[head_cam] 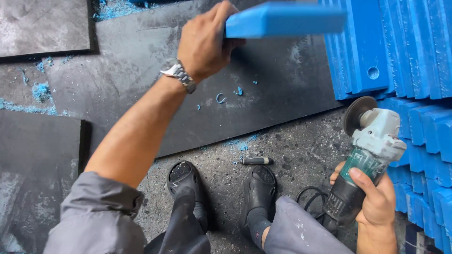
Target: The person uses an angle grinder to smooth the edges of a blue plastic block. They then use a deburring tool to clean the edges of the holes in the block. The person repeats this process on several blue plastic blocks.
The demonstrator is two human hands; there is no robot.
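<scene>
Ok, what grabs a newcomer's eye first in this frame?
The left hand lifts a long bright blue plastic block at top centre. At lower right, the right hand grips a worn teal-and-grey angle grinder, beside stacked blue plastic slabs.

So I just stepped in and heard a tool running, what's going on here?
A person stands on a gritty floor. Their left hand holds up a blue plastic block over a dark mat. Their right hand grips an angle grinder, disc up, beside stacked blue blocks. Blue shavings lie around.
</scene>
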